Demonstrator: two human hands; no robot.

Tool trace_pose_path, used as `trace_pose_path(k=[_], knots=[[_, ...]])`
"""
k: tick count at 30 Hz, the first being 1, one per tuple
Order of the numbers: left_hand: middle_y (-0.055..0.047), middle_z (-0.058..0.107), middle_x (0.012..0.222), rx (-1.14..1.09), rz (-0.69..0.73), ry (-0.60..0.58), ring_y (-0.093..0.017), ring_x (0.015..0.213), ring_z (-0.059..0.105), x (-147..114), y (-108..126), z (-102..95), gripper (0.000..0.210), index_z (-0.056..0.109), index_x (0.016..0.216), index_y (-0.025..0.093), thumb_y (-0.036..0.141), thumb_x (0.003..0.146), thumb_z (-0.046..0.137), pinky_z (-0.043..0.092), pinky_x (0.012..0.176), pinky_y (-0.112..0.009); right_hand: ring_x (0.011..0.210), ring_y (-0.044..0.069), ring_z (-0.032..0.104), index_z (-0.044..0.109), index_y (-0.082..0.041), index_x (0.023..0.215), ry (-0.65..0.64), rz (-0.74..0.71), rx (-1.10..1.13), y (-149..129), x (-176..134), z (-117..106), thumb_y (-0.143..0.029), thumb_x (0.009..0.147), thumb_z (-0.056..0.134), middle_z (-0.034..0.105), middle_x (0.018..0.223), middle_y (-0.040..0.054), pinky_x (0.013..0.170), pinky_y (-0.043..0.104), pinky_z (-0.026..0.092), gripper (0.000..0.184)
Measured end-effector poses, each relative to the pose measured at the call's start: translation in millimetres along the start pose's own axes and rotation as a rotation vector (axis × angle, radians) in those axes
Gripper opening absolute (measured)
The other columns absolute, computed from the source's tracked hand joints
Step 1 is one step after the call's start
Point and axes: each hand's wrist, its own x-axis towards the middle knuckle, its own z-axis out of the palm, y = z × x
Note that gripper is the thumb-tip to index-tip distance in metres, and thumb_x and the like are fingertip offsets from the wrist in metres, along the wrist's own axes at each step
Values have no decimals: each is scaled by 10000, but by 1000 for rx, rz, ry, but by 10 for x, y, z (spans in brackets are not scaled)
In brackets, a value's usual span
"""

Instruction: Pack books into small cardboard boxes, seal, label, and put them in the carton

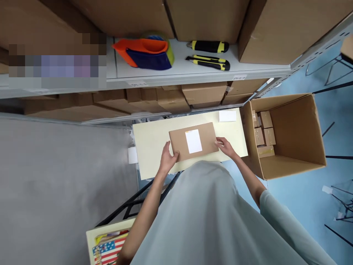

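A flat brown cardboard box (180, 145) with a white label (194, 141) on its upper face lies on the cream table (151, 147). My left hand (168, 159) grips its near left corner, thumb over the edge and fingers along the left side. At the right end, my right hand (225, 146) holds the short edge between thumb and fingers, some of which are hidden. Beyond the box, toward the table's far right corner, sits a small white stack of labels or paper (227, 116).
A large open carton (295, 129) with several small boxes stands right of the table. On the shelf (176, 75) ahead are two utility knives (209, 46) and an orange-and-blue tape dispenser (149, 53). Cartons fill the shelves. Magazines (110, 250) lie on a surface at lower left.
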Motion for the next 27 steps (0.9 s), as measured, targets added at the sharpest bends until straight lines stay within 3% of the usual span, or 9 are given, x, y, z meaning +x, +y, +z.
trace_pose_path(k=[2,4,9,13,15,17,21,24,27], knots=[[-131,377,1774,100,133,87,-389,1677,268,75,280,117,869,520,1601,259,466,808,809,202,1393,-566,1326,290,679,711,-245,1333,67,-53,-93,-36,114,-163,-705,1009,595,696,1386,141,1145,486,568,574],[-111,370,1779,149,247,78,-372,1688,241,159,612,309,750,551,1575,274,451,877,763,165,1405,-556,1339,302,670,717,-231,1332,136,-101,-204,-65,253,-341,-664,1037,577,696,1403,151,1167,484,551,543],[-126,423,1753,224,455,-135,-364,1693,238,384,1329,1008,567,616,1503,241,426,970,673,158,1399,-586,1467,340,575,690,-187,1390,195,-134,-409,-56,642,-736,-436,1058,597,614,1550,178,1264,499,457,424],[-144,406,1761,203,516,-287,-353,1691,254,586,1598,1646,589,609,1519,200,355,956,690,162,1406,-536,1524,376,524,580,-123,1522,324,46,-442,62,933,-1009,-331,1034,621,497,1650,248,1286,540,421,532],[-147,355,1788,192,473,-324,-344,1687,268,740,1654,1979,661,552,1573,180,333,946,695,196,1401,-507,1408,366,638,575,-113,1526,344,170,-422,142,1050,-1126,-298,1024,637,557,1582,264,1231,523,485,539],[-172,331,1795,191,343,-320,-361,1682,278,941,1676,2305,746,494,1610,159,324,920,725,232,1387,-507,1229,317,745,633,-133,1466,318,236,-405,220,1142,-1214,-250,1025,621,653,1475,231,1141,468,562,456],[-269,529,1640,166,-36,-265,-434,1611,405,1352,1617,2825,713,586,1467,122,287,814,821,340,1325,-520,1084,247,794,721,-172,1352,259,187,-399,337,1273,-1318,-176,1028,576,729,1398,167,1050,376,601,355],[-268,695,1419,170,-147,-258,-454,1465,580,1493,1496,3022,535,650,1311,152,273,809,793,448,1217,-568,1102,262,797,747,-216,1318,208,158,-396,388,1359,-1369,-189,1044,556,786,1317,135,1023,374,604,335],[-235,750,1278,181,-204,-244,-430,1348,671,1484,1383,3086,480,649,1245,172,253,791,779,504,1134,-542,1134,280,793,784,-256,1223,193,159,-402,414,1441,-1410,-214,1047,554,834,1184,98,1024,377,598,292]])
